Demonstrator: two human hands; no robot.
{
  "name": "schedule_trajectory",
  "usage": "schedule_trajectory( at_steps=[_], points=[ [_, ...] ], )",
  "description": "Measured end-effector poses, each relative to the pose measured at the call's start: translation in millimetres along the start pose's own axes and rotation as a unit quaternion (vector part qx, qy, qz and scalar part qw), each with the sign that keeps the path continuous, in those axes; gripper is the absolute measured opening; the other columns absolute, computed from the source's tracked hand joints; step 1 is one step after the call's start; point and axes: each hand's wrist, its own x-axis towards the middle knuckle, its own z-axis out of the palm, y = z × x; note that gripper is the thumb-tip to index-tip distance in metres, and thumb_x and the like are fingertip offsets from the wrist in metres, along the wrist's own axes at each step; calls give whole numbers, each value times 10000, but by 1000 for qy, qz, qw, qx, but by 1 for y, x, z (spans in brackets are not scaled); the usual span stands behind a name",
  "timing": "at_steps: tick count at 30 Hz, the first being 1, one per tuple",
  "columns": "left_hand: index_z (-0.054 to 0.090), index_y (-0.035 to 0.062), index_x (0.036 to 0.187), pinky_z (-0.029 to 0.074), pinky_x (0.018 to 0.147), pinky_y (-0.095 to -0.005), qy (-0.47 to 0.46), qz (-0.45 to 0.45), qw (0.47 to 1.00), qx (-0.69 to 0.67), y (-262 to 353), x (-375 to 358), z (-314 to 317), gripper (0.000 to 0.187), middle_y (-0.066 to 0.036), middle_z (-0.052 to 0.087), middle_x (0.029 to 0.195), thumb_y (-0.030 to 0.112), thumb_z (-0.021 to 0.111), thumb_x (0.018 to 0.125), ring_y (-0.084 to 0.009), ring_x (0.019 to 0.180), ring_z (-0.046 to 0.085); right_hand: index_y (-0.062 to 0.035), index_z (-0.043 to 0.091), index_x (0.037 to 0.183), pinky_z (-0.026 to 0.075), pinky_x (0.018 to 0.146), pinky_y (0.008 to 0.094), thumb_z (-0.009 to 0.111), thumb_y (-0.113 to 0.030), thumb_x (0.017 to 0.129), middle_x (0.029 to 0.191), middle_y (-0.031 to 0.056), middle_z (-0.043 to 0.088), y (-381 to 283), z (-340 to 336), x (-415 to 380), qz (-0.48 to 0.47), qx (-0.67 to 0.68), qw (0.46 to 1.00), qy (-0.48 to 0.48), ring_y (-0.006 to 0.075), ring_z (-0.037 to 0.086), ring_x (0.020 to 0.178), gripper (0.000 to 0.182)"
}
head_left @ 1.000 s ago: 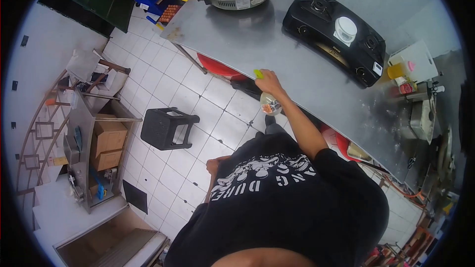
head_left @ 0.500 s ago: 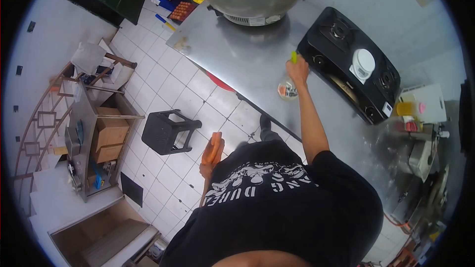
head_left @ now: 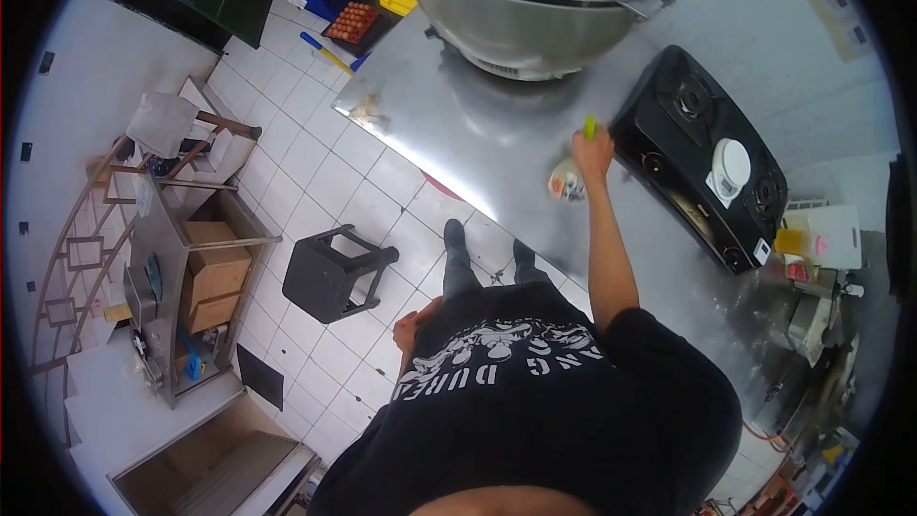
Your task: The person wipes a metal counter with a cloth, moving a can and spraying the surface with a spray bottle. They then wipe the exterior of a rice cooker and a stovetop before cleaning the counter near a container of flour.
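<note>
My right hand (head_left: 594, 155) is closed around the upper part of a clear bottle (head_left: 565, 182) over the metal table (head_left: 458, 134). A yellow-green top (head_left: 589, 126) sticks out past the fist, and an orange and white label shows on the bottle's side. Down by the front of the black shirt, my left hand (head_left: 408, 330) has its fingers curled. A bit of orange, like a folded cloth (head_left: 429, 309), shows at those fingers, mostly hidden against the shirt.
A large steel pot-like appliance (head_left: 535, 29) stands at the table's far end. Along the wall is a black gas stove (head_left: 669, 153) with a white scale (head_left: 731, 167) on it. A black stool (head_left: 325, 277) stands on the tiled floor, and an egg tray (head_left: 353, 23) lies beyond.
The view has shifted, so table and stove appear lower and further right. My left hand has drawn in against the shirt, hiding most of the orange thing. My right hand keeps its grip.
</note>
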Motion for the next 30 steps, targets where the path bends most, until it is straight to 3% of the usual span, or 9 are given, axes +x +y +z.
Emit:
schedule_trajectory(
  at_steps=[2, 3, 4, 6, 13, 20, 24, 26, 30],
  points=[
    [768, 199, 1000, 543, 821, -389, -12, -62, 994, -94, -8, 27, -9, 310, -102, 742, 960, 309, 506, 875, -317, 929, 702, 14, 642, 952, 476, 860, 549, 538, -174, 754, 968, 293, 663, -23, 23, -44, -37, -3, 996, -79, 502, 611, 920, 293],
    [764, 194, 1063, 539, 850, -374, -25, 84, 984, -158, -17, 38, -21, 353, -101, 745, 963, 326, 482, 899, -292, 938, 707, 8, 641, 960, 477, 860, 548, 538, -169, 749, 969, 287, 663, -35, 45, -68, -69, -4, 992, -105, 497, 613, 922, 293],
    [764, 194, 1063, 539, 850, -374, -25, 82, 983, -163, -19, 58, -31, 353, -101, 745, 963, 326, 482, 899, -292, 938, 707, 1, 639, 968, 477, 859, 547, 539, -163, 744, 969, 281, 664, -52, 69, -84, -101, -6, 987, -128, 492, 614, 923, 295],
    [757, 152, 1075, 537, 857, -364, -42, 222, 942, -249, -20, 102, -44, 369, -103, 746, 984, 310, 470, 906, -270, 944, 709, -5, 638, 997, 480, 867, 539, 545, -160, 743, 970, 283, 660, -97, 102, -107, -113, 43, 972, -203, 487, 614, 923, 312],
    [650, -41, 1039, 535, 721, -428, 105, 27, 974, -201, 68, 159, -151, 377, -212, 705, 890, 256, 516, 849, -327, 817, 709, 8, 625, 950, 483, 833, 537, 556, -171, 749, 899, 292, 659, -243, 161, -101, -173, 48, 956, -232, 491, 618, 902, 278],
    [663, -24, 1009, 533, 706, -428, -6, 10, 985, -173, 93, 152, -163, 428, -195, 709, 886, 371, 572, 871, -317, 804, 711, 17, 626, 948, 485, 829, 533, 543, -171, 758, 895, 304, 651, -215, 145, -90, -84, 66, 986, -132, 486, 618, 903, 280],
    [674, -9, 967, 532, 711, -423, -69, 81, 968, -227, 72, 177, -130, 443, -173, 706, 859, 418, 635, 857, -298, 789, 701, 10, 625, 953, 483, 839, 529, 552, -193, 771, 913, 295, 652, -171, 112, -91, -67, 8, 986, -152, 484, 615, 915, 282],
    [671, 0, 917, 535, 716, -421, 0, 105, 981, -163, 58, 212, -97, 404, -161, 703, 835, 396, 666, 835, -290, 786, 691, -8, 631, 974, 481, 851, 531, 563, -220, 782, 937, 284, 655, -147, 86, -106, -47, 7, 983, -178, 480, 609, 929, 294],
    [685, -4, 928, 534, 761, -429, -76, 175, 978, -83, 85, 221, -95, 373, -186, 713, 892, 346, 603, 829, -317, 875, 696, -61, 645, 1047, 483, 893, 524, 580, -271, 806, 1019, 231, 669, -83, 36, -148, -48, -32, 970, -235, 460, 604, 974, 326]
  ],
)
